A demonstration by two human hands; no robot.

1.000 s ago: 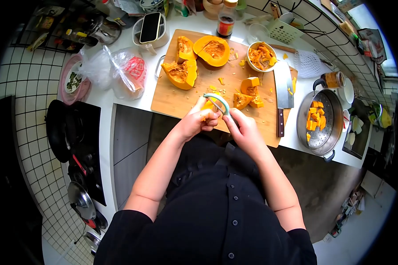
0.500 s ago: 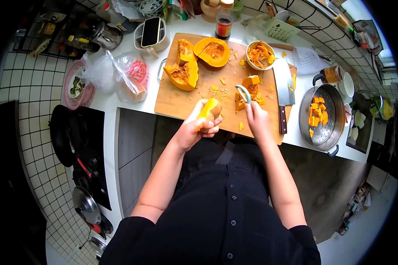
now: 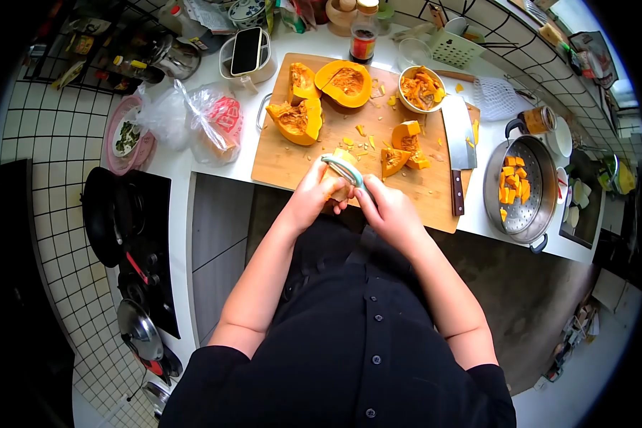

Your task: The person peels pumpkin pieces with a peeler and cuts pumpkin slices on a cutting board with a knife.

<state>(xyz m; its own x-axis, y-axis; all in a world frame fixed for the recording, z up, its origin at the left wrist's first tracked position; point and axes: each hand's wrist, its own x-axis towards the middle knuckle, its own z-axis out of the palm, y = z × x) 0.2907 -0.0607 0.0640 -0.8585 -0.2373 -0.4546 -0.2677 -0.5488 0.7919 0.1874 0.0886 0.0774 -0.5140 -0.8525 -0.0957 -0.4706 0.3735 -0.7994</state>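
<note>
My left hand [image 3: 309, 202] is closed around a pumpkin piece [image 3: 341, 191], partly hidden by the fingers and the peeler. In my right hand [image 3: 390, 214] is a pale green peeler [image 3: 345, 168], its head lying over that piece. Both hands are at the near edge of the wooden cutting board [image 3: 282, 170]. On the board are a pumpkin half [image 3: 344, 82], large wedges [image 3: 297, 123], smaller chunks [image 3: 409, 146] and scattered peelings. A white bowl of pumpkin pulp [image 3: 421, 90] and a cleaver [image 3: 458, 135] lie toward the board's right side.
Right of the board, a steel steamer pot [image 3: 538, 214] holds cut pumpkin cubes. Plastic bags [image 3: 214, 125], a phone [image 3: 246, 51] on a container and a sauce bottle [image 3: 362, 36] stand behind and left. The stove [image 3: 153, 235] is at the left.
My right hand has moved left with the peeler, away from the chunks and back onto the piece in my left hand. The peeler now covers part of that piece.
</note>
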